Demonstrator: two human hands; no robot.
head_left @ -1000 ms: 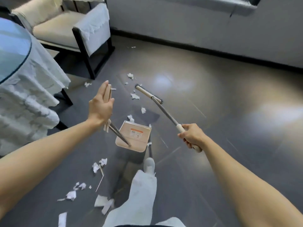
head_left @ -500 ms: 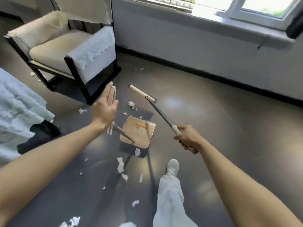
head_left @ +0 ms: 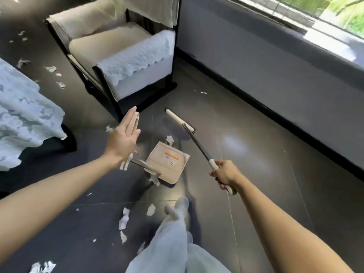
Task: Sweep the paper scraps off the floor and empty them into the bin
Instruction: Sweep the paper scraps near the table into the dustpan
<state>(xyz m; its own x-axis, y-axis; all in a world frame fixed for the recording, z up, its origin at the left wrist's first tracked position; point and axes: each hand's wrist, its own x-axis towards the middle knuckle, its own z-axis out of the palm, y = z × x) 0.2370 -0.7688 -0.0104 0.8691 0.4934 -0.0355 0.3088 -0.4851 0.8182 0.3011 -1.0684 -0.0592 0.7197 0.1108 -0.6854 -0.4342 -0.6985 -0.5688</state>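
One broom (head_left: 197,143); one dustpan (head_left: 169,164); roughly twenty scraps (head_left: 124,221).

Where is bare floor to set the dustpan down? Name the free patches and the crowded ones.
Free: the dark floor between the broom handle and the wall's baseboard, and the stretch right of the trouser leg. Crowded: paper scraps litter the floor left of the leg, around the dustpan, and between armchair and tablecloth.
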